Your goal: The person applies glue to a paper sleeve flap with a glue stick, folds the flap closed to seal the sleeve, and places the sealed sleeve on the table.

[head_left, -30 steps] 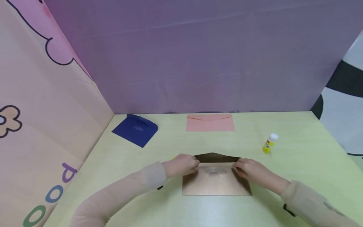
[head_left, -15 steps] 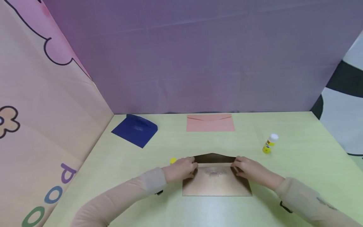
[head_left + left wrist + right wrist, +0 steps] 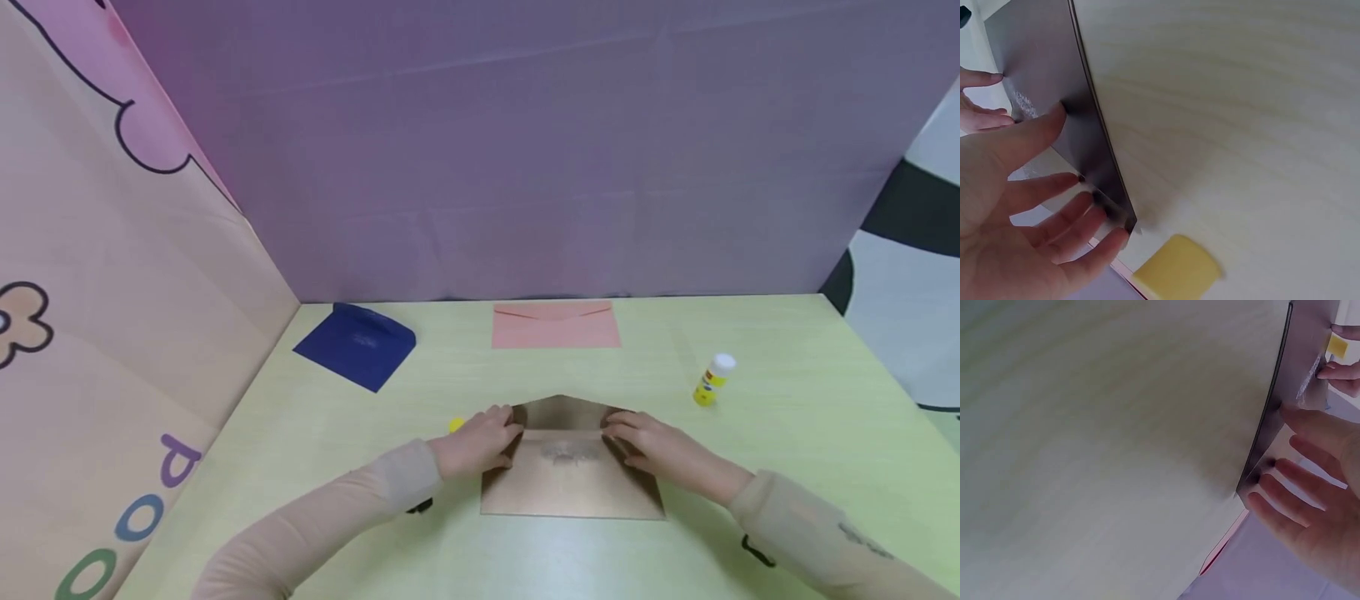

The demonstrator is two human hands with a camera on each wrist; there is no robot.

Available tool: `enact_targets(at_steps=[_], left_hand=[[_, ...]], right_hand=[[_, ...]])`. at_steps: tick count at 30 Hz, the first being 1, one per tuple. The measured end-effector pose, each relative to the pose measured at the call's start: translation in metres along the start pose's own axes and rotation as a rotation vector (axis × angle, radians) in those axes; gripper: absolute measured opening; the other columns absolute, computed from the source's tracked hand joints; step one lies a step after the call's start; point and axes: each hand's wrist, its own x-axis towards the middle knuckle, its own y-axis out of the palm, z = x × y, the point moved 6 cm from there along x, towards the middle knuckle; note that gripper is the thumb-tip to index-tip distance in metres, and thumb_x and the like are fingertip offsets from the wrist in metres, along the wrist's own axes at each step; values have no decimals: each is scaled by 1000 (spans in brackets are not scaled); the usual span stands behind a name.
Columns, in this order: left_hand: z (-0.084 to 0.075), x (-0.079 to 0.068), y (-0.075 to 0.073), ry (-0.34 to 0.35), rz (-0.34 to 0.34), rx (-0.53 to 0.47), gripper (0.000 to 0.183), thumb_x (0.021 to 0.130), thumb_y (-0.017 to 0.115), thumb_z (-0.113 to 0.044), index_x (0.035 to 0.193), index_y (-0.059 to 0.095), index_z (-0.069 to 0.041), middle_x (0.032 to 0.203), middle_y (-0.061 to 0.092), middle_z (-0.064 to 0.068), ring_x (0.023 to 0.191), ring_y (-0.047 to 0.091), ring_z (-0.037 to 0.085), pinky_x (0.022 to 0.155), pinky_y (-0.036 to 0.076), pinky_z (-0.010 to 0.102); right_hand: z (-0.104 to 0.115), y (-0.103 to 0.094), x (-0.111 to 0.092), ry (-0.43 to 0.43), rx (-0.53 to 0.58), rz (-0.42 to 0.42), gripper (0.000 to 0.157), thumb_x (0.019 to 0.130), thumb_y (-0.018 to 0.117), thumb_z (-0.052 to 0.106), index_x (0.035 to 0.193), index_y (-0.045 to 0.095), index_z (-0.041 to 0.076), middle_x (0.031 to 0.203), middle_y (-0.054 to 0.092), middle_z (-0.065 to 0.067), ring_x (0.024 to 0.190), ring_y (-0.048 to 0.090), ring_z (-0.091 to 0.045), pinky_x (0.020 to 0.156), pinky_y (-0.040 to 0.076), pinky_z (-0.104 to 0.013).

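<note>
A brown envelope (image 3: 572, 487) lies on the table in front of the person, its pointed flap (image 3: 561, 412) raised at the far side. A silvery mark shows on its body below the fold. My left hand (image 3: 482, 442) rests on the left end of the fold, thumb on the body and fingertips against the flap. The right hand (image 3: 658, 446) does the same at the right end. Both wrist views show fairly straight, spread fingers (image 3: 1041, 187) touching the paper.
A blue envelope (image 3: 358, 348) lies at the back left, and a pink envelope (image 3: 557, 329) at the back middle. A glue stick (image 3: 714, 380) with a white cap stands at the right. Behind the left hand, a small yellow object (image 3: 457, 425) is partly hidden.
Both hands have shifted slightly along the fold, the right one inward. The flap has tipped farther back, so more of its inner face shows and looks lighter.
</note>
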Motion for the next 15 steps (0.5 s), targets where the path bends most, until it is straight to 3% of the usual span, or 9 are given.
enact_targets(at_steps=[9,15], left_hand=[[-2,-2,3,-2,14,-44,41,84,60,-24,120,53,-4,104,45,3,88,41,13,71,42,19],[-4,-5,3,-14,35,-20,46,88,54,-23,128,44,-2,125,41,10,110,43,19,88,42,23]], right_hand=[[-4,6,-2,67,45,112,46,70,69,1,112,54,-10,120,48,-27,104,50,-40,79,48,-39],[-1,6,-2,72,67,151,44,75,65,1,115,51,-12,123,44,-29,102,50,-41,77,49,-38]])
